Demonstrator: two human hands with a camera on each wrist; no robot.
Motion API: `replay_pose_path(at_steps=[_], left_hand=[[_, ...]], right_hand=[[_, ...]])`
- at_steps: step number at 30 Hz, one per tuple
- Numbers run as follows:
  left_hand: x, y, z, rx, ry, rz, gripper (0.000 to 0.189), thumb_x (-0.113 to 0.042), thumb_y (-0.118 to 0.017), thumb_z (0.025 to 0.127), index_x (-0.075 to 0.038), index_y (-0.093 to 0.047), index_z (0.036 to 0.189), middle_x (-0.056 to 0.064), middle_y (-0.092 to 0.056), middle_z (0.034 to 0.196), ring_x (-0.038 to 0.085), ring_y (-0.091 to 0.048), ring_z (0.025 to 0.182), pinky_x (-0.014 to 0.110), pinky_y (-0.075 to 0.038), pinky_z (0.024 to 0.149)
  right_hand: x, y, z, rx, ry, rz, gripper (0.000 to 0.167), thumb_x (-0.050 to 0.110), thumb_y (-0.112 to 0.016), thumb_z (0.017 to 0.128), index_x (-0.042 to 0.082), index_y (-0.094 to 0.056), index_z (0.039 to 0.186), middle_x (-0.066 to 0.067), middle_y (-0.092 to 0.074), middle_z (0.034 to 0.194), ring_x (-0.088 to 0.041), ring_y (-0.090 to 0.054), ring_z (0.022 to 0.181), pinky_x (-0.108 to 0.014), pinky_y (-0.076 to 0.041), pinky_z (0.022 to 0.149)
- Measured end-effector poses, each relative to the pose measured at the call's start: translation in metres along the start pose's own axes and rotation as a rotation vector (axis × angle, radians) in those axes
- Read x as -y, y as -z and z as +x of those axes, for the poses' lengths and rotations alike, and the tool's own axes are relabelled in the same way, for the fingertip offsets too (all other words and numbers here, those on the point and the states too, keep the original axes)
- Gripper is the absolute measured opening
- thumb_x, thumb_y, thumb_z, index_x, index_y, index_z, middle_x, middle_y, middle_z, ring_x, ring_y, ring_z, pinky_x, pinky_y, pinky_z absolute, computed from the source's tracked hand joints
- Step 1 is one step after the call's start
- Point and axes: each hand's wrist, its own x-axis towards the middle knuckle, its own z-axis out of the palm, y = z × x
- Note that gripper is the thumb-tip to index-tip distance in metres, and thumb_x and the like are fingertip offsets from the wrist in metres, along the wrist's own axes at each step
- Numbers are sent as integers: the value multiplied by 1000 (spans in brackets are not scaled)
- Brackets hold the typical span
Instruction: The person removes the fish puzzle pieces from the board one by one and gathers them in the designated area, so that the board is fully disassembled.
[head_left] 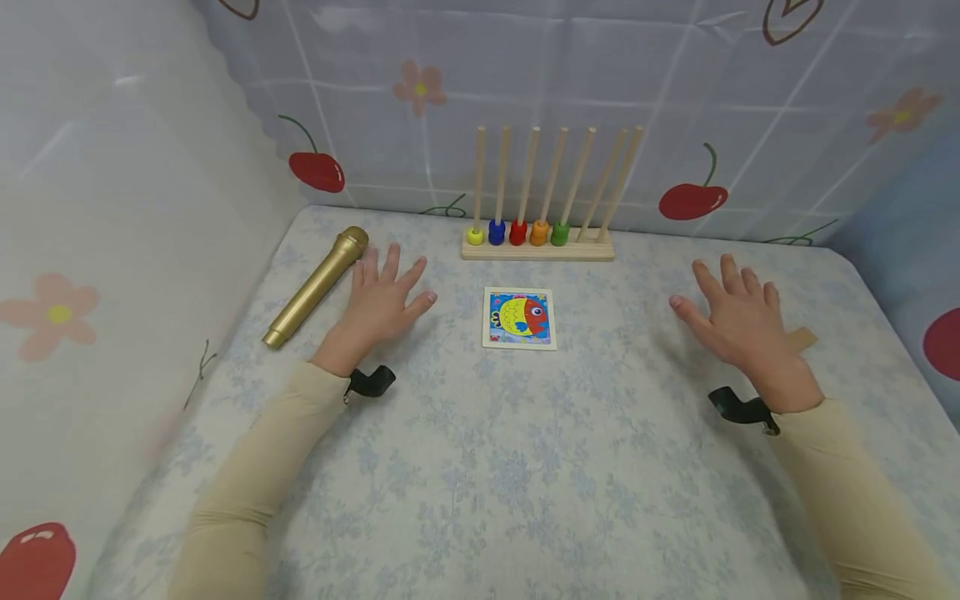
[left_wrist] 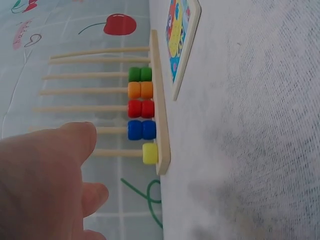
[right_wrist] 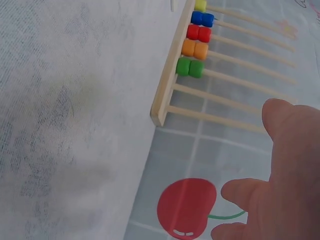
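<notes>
Table: one, laid with a pale cloth (head_left: 465, 467) in a faint blue floral pattern, its far corners rounded. Surround: a greyish hanging sheet (head_left: 600, 92) behind the far edge, printed with white grid lines, red cherries (head_left: 317, 172) and pink flowers (head_left: 420, 89); a whiter printed sheet (head_left: 150, 208) at the left side. Hands: two, bare, in cream sleeves (head_left: 247, 492), each with a black fitting (head_left: 372, 382) at the wrist. Left hand (head_left: 381, 304): fingers extended and fanned, thumb pointing inward. Right hand (head_left: 738, 321): likewise straight-fingered and spread; whether either palm meets the cloth cannot be told. Microphone: gold (head_left: 315, 287), lying aslant on the outer side of the left hand, its head just beside the outer fingertips; contact uncertain. Picture tile: square, pale-framed (head_left: 519, 318), with a yellow-and-red fish, flat between the hands, nearer the left thumb and well apart from the right. Peg rack: pale wood (head_left: 537, 250), near the far edge beyond the tile, between the two sets of fingers and apart from both; seven upright pegs, five bearing beads in yellow, blue, red, orange (left_wrist: 140, 90) and green (right_wrist: 190, 67). Tan piece: small (head_left: 802, 339), beside the right hand's outer edge, partly hidden by it.
</notes>
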Motion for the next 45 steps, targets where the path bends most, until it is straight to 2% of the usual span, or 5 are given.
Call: replay_pose_path(at_steps=[14,26,32,40,45], left_hand=[[-29,-22,10,98,-40,-107,71,-54,-45,103,-23,-26,164,21,-1,172,50,3,157,65,0,125],[-56,-50,13,144,-51,-140,71,-54,-51,101,-23,-31,162,21,-8,172,49,1,158,65,-5,125],[-60,-61,10,163,-76,-152,73,-54,-51,101,-22,-30,163,21,-9,171,49,-1,158,65,-7,125],[-61,-65,5,178,-82,-146,74,-54,-52,101,-22,-27,163,20,-5,172,47,4,158,65,-4,125],[-61,-67,2,176,-86,-153,74,-53,-53,101,-22,-27,163,20,-4,172,47,6,158,65,-3,125]], right_hand=[[26,-3,16,42,36,43,88,66,-34,103,5,-16,163,-40,-10,163,-66,-15,144,-78,-3,116],[72,-8,38,41,112,61,75,55,-42,105,3,-32,158,-36,-23,162,-59,-23,146,-76,-10,116],[93,-16,46,35,130,78,67,46,-51,104,4,-39,155,-32,-30,161,-52,-27,148,-73,-13,119],[113,-26,57,-2,220,102,64,41,-58,102,4,-46,152,-29,-42,156,-49,-37,145,-68,-27,117],[124,-29,62,27,230,136,64,41,-59,101,5,-46,152,-27,-43,156,-48,-40,144,-65,-31,117]])
